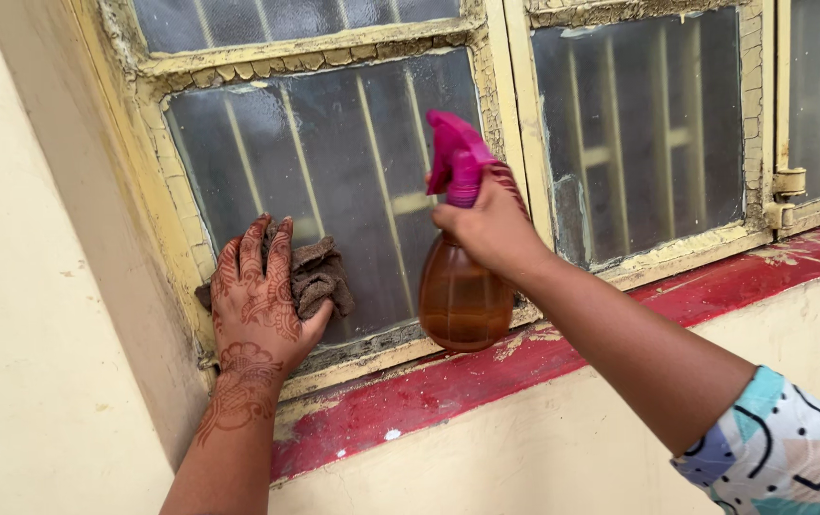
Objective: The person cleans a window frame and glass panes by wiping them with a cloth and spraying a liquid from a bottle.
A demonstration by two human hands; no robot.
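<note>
Windowpane (353, 181) is the landmark I am working against, a grimy sheet of glass in a cracked yellow frame (157, 143), with a red sill (486, 381) running below it. I am pressing my left hand (256, 296) flat onto the lower left corner of that pane, fingers spread upward, pinning a crumpled brown cloth (319, 277) to the glass; the hand is not clenched, only bearing down, and the cloth is bunching out toward the pane's middle. I am gripping an amber spray bottle (462, 296) in my right hand (491, 229), fingers wrapped tight around its neck just under the pink trigger head (453, 157). I am holding the bottle upright in front of the pane's lower right part, its long axis running nearly vertical and its base hanging just above the sill. The nozzle is facing the glass, and the bare stretch of pane between cloth and bottle is lying nearer my left hand. A second pane (639, 133) is sitting beyond the bottle, away from the cloth.
</note>
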